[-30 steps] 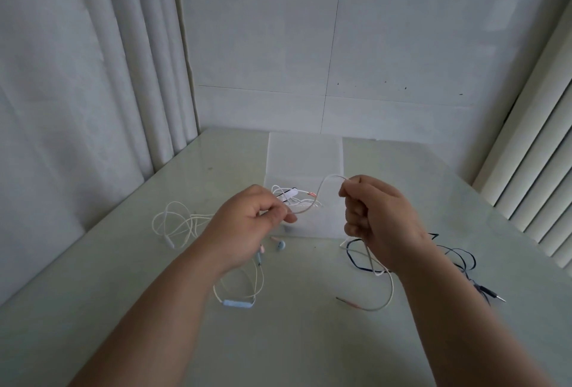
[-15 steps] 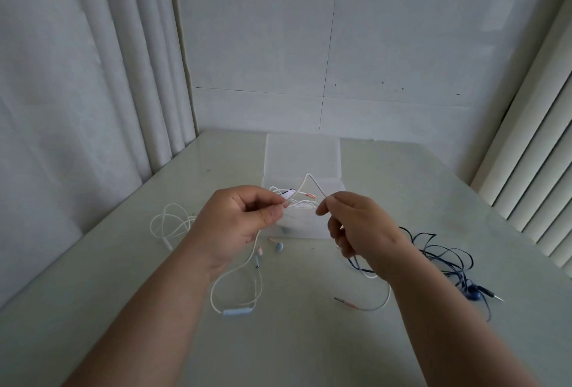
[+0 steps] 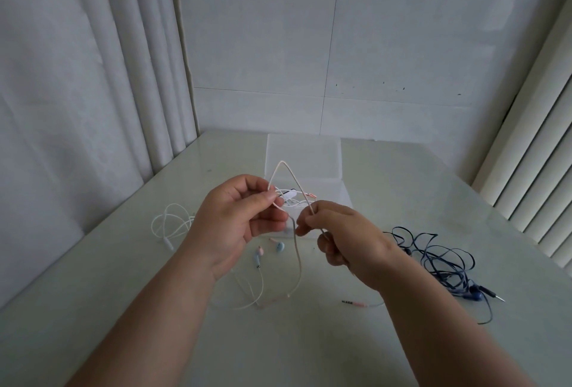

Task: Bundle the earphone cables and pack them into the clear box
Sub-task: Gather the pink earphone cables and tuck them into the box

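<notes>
Above the table, both hands hold a pale pink earphone cable (image 3: 297, 262). My left hand (image 3: 238, 219) pinches it between thumb and forefinger, and my right hand (image 3: 340, 231) pinches it a little lower to the right. Between them the cable rises in a narrow peaked loop. Its blue and pink earbuds (image 3: 280, 246) and pink plug (image 3: 356, 303) lie on the table below. Just behind the hands stands the clear box (image 3: 305, 157) with its lid up, and a bundled white cable (image 3: 291, 197) lies inside.
A loose white earphone cable (image 3: 170, 222) lies on the table to the left. A tangled dark blue earphone cable (image 3: 445, 259) sprawls to the right, its plug near the table edge. Curtains hang left, blinds right, and a tiled wall stands behind.
My right hand has moved left and closer to my left hand. The cable span between them has folded up into a taller, narrower loop.
</notes>
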